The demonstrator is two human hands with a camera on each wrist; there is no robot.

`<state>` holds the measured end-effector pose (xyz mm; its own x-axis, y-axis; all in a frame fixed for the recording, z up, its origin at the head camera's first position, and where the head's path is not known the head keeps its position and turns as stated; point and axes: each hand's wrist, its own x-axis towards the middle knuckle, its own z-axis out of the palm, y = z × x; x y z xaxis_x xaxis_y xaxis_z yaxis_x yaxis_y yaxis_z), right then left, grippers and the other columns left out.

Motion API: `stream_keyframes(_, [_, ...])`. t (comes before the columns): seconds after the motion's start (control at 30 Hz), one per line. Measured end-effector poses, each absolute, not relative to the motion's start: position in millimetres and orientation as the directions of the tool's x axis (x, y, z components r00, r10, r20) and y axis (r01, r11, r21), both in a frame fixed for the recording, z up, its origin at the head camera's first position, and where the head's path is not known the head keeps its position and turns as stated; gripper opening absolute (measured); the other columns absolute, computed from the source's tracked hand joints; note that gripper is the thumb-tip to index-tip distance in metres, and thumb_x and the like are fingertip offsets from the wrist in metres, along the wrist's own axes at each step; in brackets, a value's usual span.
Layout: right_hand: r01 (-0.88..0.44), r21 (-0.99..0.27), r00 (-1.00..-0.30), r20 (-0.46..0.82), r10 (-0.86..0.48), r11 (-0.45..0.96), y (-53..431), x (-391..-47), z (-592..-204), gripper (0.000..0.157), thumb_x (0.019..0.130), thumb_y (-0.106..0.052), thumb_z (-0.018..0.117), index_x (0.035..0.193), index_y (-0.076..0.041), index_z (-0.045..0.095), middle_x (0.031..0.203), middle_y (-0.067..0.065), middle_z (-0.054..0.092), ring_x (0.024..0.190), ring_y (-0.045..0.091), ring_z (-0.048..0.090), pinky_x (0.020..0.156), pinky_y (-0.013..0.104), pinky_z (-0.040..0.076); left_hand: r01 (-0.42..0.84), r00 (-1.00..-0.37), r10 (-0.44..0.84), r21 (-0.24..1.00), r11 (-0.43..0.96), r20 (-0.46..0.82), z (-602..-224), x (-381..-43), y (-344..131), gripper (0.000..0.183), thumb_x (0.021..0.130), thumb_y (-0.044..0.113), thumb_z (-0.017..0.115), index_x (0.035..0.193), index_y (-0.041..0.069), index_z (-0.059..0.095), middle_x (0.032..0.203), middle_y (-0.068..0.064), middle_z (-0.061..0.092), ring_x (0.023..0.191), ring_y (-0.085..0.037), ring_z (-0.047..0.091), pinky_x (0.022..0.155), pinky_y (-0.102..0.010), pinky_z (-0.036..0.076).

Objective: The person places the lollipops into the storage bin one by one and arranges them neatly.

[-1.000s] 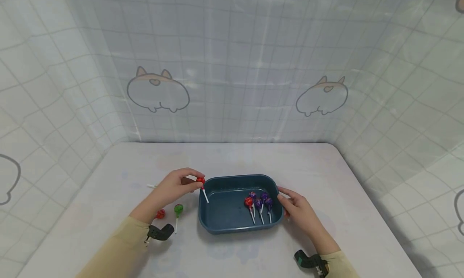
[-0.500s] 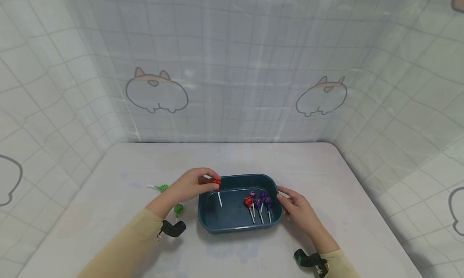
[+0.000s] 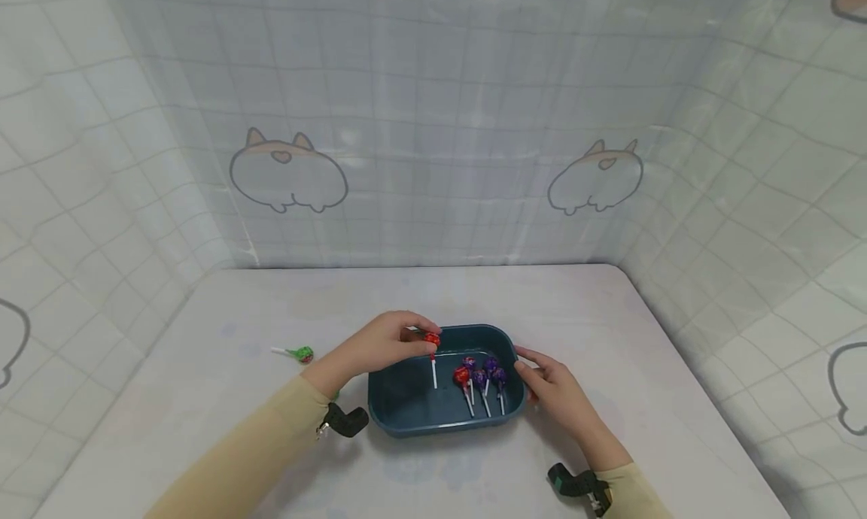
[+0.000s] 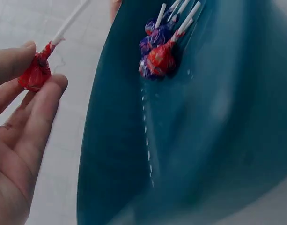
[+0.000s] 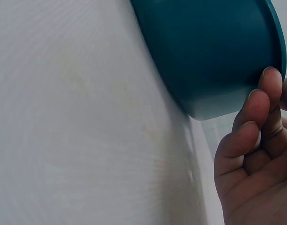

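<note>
A red-wrapped lollipop (image 3: 432,341) is pinched by its candy head between the thumb and fingers of my left hand (image 3: 393,340), its white stick hanging down over a dark teal plastic box (image 3: 406,429). The left wrist view shows the same lollipop (image 4: 36,74) with its stick free. Inside the box, towards its right side, lie several purple lollipops (image 3: 491,364) and one red lollipop (image 3: 461,376). At the box's right end my right hand (image 3: 558,395) holds the rim, and in the right wrist view its curled fingers (image 5: 250,110) touch the outer wall.
On the white table (image 3: 271,301), left of the box, lies a green lollipop (image 3: 301,353). A bit of another green one (image 3: 336,395) shows beside my left wrist, mostly hidden. Grid-patterned curtains (image 3: 433,165) enclose the table's back and sides.
My left hand has carried the red lollipop rightwards from the box's left edge to above its interior. The green lollipop at the left has come into view. My right hand stays at the box.
</note>
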<state>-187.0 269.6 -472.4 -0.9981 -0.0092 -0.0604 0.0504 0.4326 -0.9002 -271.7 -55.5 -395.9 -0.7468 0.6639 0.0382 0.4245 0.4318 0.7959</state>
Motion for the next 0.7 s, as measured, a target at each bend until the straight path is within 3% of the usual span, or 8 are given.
stream_keyframes(0.3, [0.043,-0.899,-0.999,-0.052,-0.008,0.435,269,-187,-471,0.047,0.097,-0.045,0.060,0.138,-0.021,0.058,0.064,0.006,0.060,0.058,0.023,0.052,0.050,0.028,0.041,0.511,-0.714,0.698,0.723,0.465,0.056,-395,-281,-33,0.040,0.091,0.042,0.071,0.122,0.015,0.070,0.102,0.019,0.067,0.097,-0.006,0.062,0.088,-0.033,0.052])
stream_keyframes(0.53, [0.045,-0.902,-0.998,-0.055,-0.011,0.430,265,-189,-472,0.044,0.098,-0.042,0.060,0.137,-0.022,0.058,0.062,0.006,0.058,0.056,0.023,0.051,0.047,0.029,0.041,0.503,-0.699,0.715,0.716,0.484,0.007,-400,-284,-25,0.027,0.092,0.030,0.073,0.114,0.016,0.071,0.100,0.014,0.069,0.090,-0.004,0.066,0.079,-0.027,0.054])
stream_keyframes(0.7, [0.041,-0.902,-0.999,-0.051,-0.011,0.430,265,-190,-473,0.044,0.098,-0.043,0.061,0.136,-0.022,0.059,0.062,0.006,0.058,0.055,0.023,0.051,0.047,0.030,0.041,0.521,-0.685,0.728,0.674,0.523,-0.035,-404,-286,-21,0.028,0.091,0.024,0.074,0.117,0.012,0.070,0.106,0.008,0.069,0.092,-0.005,0.066,0.080,-0.025,0.054])
